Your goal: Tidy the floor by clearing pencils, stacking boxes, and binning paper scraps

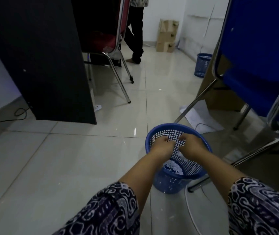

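While both hands are hovering over the blue mesh wastebasket [177, 160], the left hand [162, 145] and right hand [190, 144] are pinching small white paper scraps [173, 141] that look light, limp, tearable, best gripped by fingertips, more lying beneath them.

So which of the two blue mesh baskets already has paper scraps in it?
The near blue plastic mesh basket under both hands, white scraps visible inside. The far blue mesh basket stands beside the blue chair; its contents cannot be seen.
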